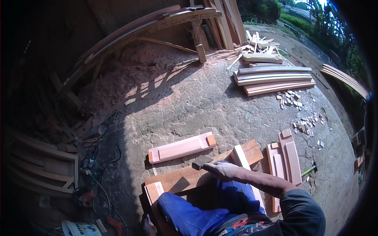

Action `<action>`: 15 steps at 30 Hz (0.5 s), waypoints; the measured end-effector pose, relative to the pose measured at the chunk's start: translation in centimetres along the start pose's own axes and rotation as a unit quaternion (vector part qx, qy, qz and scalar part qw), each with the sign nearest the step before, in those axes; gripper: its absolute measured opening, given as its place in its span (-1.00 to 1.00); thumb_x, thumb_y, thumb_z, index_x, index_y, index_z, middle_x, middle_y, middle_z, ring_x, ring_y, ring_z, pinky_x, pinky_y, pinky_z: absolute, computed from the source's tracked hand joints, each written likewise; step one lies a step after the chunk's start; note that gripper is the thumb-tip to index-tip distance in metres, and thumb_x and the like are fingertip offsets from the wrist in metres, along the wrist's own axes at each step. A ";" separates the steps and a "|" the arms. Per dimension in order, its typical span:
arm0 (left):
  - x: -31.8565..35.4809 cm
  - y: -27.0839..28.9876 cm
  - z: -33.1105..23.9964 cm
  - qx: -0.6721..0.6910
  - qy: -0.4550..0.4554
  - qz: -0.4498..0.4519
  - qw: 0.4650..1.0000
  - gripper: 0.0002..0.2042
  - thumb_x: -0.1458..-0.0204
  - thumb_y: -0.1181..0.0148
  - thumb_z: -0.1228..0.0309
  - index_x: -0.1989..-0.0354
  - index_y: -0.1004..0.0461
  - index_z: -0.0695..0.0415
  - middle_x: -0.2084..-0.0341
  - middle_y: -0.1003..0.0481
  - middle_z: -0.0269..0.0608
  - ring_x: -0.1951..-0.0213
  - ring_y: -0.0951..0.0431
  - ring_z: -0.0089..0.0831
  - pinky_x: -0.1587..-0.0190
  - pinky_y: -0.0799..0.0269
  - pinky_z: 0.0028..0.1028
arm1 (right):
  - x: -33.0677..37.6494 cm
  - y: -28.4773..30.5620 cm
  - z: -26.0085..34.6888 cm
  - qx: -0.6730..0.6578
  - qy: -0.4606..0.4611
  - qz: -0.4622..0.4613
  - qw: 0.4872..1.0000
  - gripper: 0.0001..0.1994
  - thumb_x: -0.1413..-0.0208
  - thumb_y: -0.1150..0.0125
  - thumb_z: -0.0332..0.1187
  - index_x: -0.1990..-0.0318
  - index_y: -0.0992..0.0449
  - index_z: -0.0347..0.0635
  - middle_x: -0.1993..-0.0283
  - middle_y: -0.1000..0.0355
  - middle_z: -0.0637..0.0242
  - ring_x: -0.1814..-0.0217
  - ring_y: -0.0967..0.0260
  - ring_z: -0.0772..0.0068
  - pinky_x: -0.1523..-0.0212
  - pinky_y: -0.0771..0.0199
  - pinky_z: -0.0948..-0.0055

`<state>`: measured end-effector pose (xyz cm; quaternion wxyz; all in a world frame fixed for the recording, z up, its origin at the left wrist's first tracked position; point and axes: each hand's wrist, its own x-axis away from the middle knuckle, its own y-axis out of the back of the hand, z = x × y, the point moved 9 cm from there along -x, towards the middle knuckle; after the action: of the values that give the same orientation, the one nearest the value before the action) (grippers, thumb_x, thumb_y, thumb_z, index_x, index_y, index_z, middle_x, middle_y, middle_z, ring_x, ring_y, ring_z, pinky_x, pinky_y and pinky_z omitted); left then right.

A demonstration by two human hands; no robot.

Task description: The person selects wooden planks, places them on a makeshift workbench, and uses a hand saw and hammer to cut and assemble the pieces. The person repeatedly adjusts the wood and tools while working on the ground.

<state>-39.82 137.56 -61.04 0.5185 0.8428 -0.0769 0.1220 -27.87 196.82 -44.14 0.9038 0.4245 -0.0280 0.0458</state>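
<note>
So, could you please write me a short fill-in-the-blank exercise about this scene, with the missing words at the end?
1. The person's ____ hand holds a dark block.
2. The person's trousers are coloured ____.
3. The bucket stands toward the picture's lower ____ corner.
4. The slender rod toward the picture's right is coloured ____.

Missing words: right; blue; left; green.

Right grip (223,170) has room forward; panel (182,148) front-left, cables (100,186) perhaps beyond.
</note>
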 end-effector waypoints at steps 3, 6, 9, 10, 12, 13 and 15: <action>0.0 1.3 12.0 0.052 0.198 -0.023 0.978 -0.21 -0.17 0.10 -0.42 -0.18 -0.49 0.08 0.08 -0.53 -0.05 -0.01 -0.47 -0.23 -0.05 -0.37 -0.29 | -0.5 0.9 3.9 -0.027 -0.063 0.009 0.998 -0.42 -0.26 -0.14 -0.33 -0.44 -0.23 -0.07 -0.14 -0.49 -0.15 -0.17 -0.48 -0.21 -0.15 -0.50 -0.02; 0.5 -1.4 10.4 0.031 0.182 -0.062 0.981 -0.26 -0.18 0.06 -0.32 -0.21 -0.45 0.12 0.02 -0.49 0.00 -0.07 -0.45 -0.17 -0.11 -0.35 -0.26 | 4.2 2.9 0.7 0.013 -0.159 -0.093 0.983 -0.33 -0.29 -0.16 -0.24 -0.52 -0.09 0.13 0.07 -0.42 -0.12 0.06 -0.47 -0.24 0.07 -0.48 -0.06; 0.1 -2.6 7.4 0.025 0.130 -0.107 0.985 -0.30 -0.20 0.02 -0.22 -0.25 -0.41 0.16 -0.04 -0.46 0.06 -0.12 -0.42 -0.12 -0.17 -0.32 -0.23 | 9.0 5.8 -3.7 0.019 -0.285 -0.173 0.942 -0.30 -0.26 -0.19 -0.24 -0.53 -0.07 0.15 0.04 -0.39 -0.21 0.02 -0.45 -0.29 -0.01 -0.46 -0.07; 0.0 -2.4 6.5 0.022 0.115 -0.124 0.985 -0.31 -0.20 0.01 -0.18 -0.26 -0.40 0.17 -0.07 -0.45 0.08 -0.14 -0.41 -0.10 -0.18 -0.31 -0.22 | 10.5 6.7 -4.9 0.057 -0.305 -0.202 0.929 -0.31 -0.26 -0.16 -0.26 -0.53 -0.07 0.08 0.04 -0.42 -0.26 0.01 -0.46 -0.34 -0.02 -0.48 -0.08; 0.2 -2.8 4.4 0.023 0.082 -0.149 0.985 -0.34 -0.21 -0.01 -0.11 -0.28 -0.37 0.19 -0.11 -0.42 0.11 -0.18 -0.39 -0.06 -0.22 -0.29 -0.20 | 14.7 7.6 -9.9 0.083 -0.312 -0.261 0.910 -0.30 -0.21 -0.20 -0.31 -0.51 -0.12 -0.08 -0.07 -0.45 -0.30 -0.09 -0.46 -0.34 -0.07 -0.48 -0.09; 0.3 -2.3 4.3 0.021 0.066 -0.162 0.984 -0.35 -0.22 -0.02 -0.08 -0.30 -0.36 0.21 -0.13 -0.41 0.13 -0.20 -0.39 -0.05 -0.24 -0.28 -0.20 | 16.0 8.2 -11.3 0.073 -0.318 -0.282 0.902 -0.29 -0.18 -0.24 -0.33 -0.49 -0.15 -0.12 -0.12 -0.45 -0.30 -0.13 -0.46 -0.32 -0.09 -0.48 -0.09; 0.4 -1.4 3.9 0.024 0.036 -0.180 0.983 -0.37 -0.23 -0.05 -0.01 -0.32 -0.33 0.23 -0.17 -0.39 0.17 -0.23 -0.37 -0.01 -0.28 -0.26 -0.18 | 18.6 8.5 -14.2 0.111 -0.370 -0.263 0.884 -0.28 -0.14 -0.22 -0.38 -0.48 -0.16 -0.11 -0.14 -0.44 -0.28 -0.11 -0.47 -0.31 -0.05 -0.50 -0.08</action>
<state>-38.56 134.70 -63.85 0.5144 0.8500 0.0973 0.0588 -10.10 214.24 -45.07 0.7537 0.4998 -0.2428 -0.3510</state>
